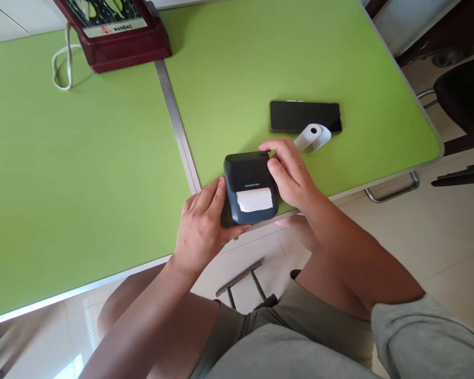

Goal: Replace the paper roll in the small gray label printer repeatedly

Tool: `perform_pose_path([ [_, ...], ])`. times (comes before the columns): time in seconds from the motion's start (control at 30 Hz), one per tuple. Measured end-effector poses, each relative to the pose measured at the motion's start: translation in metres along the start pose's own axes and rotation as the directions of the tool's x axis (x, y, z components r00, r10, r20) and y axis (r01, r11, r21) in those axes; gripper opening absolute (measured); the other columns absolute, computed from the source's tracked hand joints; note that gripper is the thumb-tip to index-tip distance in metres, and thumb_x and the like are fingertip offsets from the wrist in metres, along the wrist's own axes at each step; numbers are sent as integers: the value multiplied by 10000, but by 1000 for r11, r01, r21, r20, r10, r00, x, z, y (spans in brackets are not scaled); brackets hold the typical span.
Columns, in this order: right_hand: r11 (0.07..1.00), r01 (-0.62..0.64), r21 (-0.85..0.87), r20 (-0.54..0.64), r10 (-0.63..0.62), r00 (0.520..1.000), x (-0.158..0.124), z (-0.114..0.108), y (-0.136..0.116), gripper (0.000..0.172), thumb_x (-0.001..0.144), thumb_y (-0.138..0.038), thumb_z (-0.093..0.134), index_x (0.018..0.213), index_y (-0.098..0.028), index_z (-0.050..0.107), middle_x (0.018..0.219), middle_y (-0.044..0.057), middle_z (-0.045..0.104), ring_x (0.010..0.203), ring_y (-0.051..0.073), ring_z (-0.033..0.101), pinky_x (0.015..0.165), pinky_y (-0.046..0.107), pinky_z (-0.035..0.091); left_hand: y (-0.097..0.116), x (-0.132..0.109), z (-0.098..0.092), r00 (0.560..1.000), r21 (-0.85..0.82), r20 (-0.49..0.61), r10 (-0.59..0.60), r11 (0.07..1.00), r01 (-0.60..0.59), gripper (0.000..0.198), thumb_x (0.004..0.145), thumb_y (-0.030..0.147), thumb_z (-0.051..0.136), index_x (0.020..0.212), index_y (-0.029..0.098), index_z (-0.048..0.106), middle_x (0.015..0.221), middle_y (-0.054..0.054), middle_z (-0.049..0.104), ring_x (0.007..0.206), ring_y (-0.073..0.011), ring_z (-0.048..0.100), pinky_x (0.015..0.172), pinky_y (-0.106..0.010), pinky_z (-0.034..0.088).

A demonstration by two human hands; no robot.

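Observation:
A small black receipt printer (247,171) lies near the front edge of the green table, a strip of white paper (255,200) showing at its slot. Along the printer's left side run the fingers of my left hand (205,216), with the thumb at its front corner. My right hand (290,171) grips the opposite side, fingers bent, the index finger reaching to the far right corner. What the right fingertips touch on that side is partly hidden. Just beyond this hand is a partly unrolled paper roll (313,134), close against a dark phone (300,116).
A dark red device (126,52) with a white cord (68,71) stands at the back left. A metal seam strip (176,123) crosses the green table (82,173). Below the right front edge juts a metal handle (395,192). Dark chair parts (466,95) are at far right.

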State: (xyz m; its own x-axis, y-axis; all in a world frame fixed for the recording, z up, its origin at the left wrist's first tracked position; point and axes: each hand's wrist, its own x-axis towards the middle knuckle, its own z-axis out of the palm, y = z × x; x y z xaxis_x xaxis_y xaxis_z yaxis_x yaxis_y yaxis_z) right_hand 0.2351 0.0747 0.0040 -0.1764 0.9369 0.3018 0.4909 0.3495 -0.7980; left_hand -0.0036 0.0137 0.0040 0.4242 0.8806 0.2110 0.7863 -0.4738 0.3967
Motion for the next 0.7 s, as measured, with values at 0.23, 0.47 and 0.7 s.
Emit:
perform_pose_path([
  [0.23, 984, 166, 61, 242, -176, 954, 0, -9, 8, 659, 976, -717, 447, 1443, -252, 452, 1491, 168, 402, 1321, 338, 509, 1013, 545, 524, 0, 7, -4, 1000, -40, 10, 29, 999, -29, 968, 874, 687, 732, 1618, 183, 373, 1507, -209, 623, 1367, -364, 638, 1066, -520, 550],
  [0.47, 983, 165, 86, 284, -183, 941, 2, -12, 11, 609, 980, -665, 463, 1473, -315, 393, 1604, 133, 365, 1500, 376, 379, 1184, 636, 407, -4, 9, 2, 999, -32, -37, 30, 999, -31, 949, 835, 769, 717, 1515, 139, 513, 1426, -203, 685, 1341, -376, 652, 1035, -507, 559],
  [0.7, 996, 70, 58, 198, -80, 977, 1, -15, 19, 710, 837, -652, 705, 1426, -333, 469, 1453, 109, 464, 1136, 288, 611, 845, 468, 602, -5, 9, 2, 999, -52, 31, -45, 998, 46, 994, 767, 673, 833, 1532, 166, 451, 1443, -194, 669, 1355, -372, 629, 1075, -499, 527],
])
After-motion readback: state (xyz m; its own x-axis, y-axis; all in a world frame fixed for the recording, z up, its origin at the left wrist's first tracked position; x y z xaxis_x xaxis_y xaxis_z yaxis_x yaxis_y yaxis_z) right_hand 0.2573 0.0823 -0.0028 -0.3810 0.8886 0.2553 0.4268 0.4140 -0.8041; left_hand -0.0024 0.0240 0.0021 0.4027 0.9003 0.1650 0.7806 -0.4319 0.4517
